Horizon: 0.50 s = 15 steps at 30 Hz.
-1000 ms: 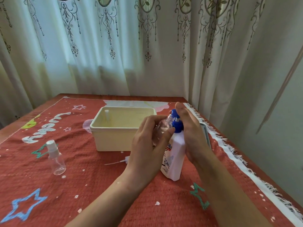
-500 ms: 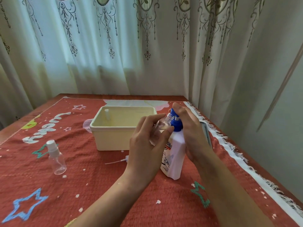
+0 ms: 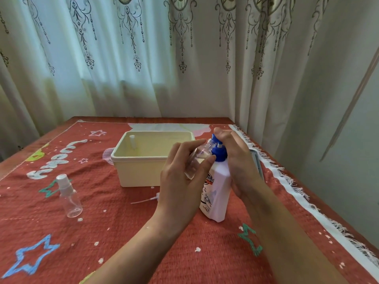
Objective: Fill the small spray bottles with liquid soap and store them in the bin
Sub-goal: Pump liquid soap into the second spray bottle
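Soap bottle point(image 3: 215, 193), white with a blue pump point(image 3: 218, 151), stands on the red cloth of the tabletop point(image 3: 123, 232), right of the cream bin point(image 3: 139, 171). The right hand point(image 3: 239, 160) wraps its far side, thumb pressing on the pump head. The left hand point(image 3: 182, 181) holds an uncapped clear spray bottle point(image 3: 200, 156) tilted, mouth at the nozzle. A capped spray bottle point(image 3: 69, 196) stands at the near left; a loose sprayer tube point(image 3: 145, 199) lies in front of the bin.

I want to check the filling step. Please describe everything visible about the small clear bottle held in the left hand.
The small clear plastic spray bottle is uncapped and tilted, its open threaded neck up against the blue pump nozzle. The left hand grips its body. A little pale liquid seems to sit inside.
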Motion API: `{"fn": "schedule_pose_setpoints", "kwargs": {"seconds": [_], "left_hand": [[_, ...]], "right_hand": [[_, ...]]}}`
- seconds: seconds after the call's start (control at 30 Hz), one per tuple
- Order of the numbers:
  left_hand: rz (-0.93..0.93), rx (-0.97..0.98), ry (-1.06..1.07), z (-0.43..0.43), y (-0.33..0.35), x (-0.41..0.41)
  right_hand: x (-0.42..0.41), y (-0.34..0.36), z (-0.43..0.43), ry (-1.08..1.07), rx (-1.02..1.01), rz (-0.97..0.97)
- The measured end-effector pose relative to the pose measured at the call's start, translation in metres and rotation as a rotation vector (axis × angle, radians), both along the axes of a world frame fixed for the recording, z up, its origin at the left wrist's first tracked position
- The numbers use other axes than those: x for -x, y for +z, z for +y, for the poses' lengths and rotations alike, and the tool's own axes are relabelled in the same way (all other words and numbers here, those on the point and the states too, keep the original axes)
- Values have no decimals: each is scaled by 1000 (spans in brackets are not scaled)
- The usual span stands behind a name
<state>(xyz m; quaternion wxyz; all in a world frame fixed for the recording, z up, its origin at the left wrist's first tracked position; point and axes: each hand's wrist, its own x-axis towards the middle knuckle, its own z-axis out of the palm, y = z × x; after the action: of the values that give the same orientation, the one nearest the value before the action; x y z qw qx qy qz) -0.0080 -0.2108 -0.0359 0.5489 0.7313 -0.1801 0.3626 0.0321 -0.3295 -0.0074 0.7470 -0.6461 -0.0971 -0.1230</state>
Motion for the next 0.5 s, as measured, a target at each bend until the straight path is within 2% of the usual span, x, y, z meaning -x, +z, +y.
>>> {"fn": "schedule_pose_setpoints", "kwargs": {"seconds": [0.5], "left_hand": [[11, -9, -8, 1, -1, -2]], "right_hand": [[-2, -1, 0, -16, 6, -23]]}}
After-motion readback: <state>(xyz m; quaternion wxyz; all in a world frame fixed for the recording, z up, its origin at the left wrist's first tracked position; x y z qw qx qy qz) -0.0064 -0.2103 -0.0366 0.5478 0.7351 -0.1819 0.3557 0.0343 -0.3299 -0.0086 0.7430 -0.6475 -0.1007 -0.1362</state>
